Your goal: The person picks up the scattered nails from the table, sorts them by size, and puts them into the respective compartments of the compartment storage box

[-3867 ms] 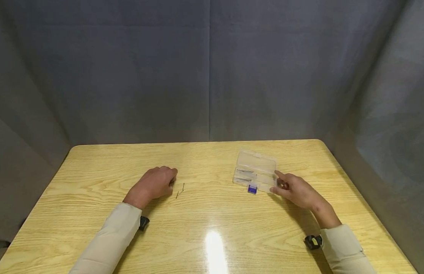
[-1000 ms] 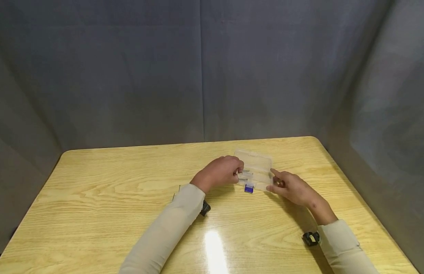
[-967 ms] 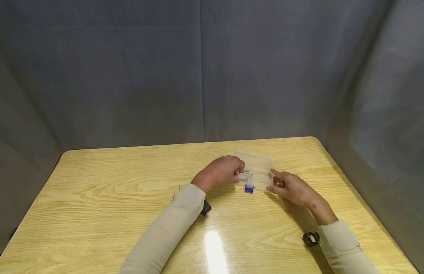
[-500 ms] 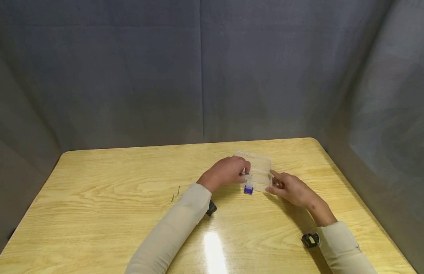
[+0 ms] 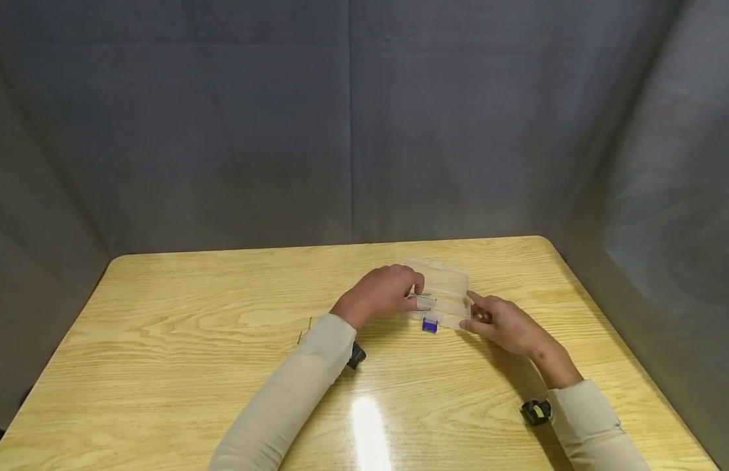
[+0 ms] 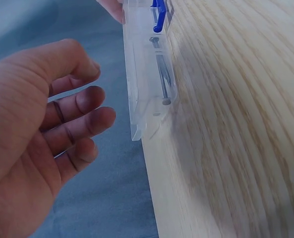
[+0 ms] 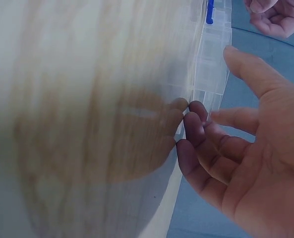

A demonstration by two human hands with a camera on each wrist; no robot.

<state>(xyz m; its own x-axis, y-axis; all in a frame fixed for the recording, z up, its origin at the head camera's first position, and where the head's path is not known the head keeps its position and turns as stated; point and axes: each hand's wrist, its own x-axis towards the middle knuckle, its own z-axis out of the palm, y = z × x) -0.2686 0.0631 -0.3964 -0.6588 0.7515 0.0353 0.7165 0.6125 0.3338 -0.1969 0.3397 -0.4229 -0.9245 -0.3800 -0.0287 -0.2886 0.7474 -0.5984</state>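
Note:
A clear plastic box (image 5: 442,280) lies on the table with its lid folded back and a blue latch (image 5: 430,325) at its front. Several nails lie in its left part; one nail (image 6: 162,79) shows through the wall in the left wrist view. Over that left end hovers my left hand (image 5: 379,297), its fingers loosely bent, thumb and fingertips apart, with nothing seen between them. My right hand (image 5: 508,325) grips the box's right end, thumb at the front and fingers at the side. Left of the box, two thin nails (image 5: 300,337) lie on the wood, partly behind the left sleeve.
The wooden table (image 5: 182,301) has rounded far corners. A grey cloth curtain (image 5: 235,131) stands behind it and along both sides. Both wrists carry small black devices (image 5: 535,412). A bright reflection falls on the table's near middle.
My left hand has moved right from beside the loose nails to the box. In the last half second it has drawn slightly back left, uncovering nails inside. The right hand stays on the box.

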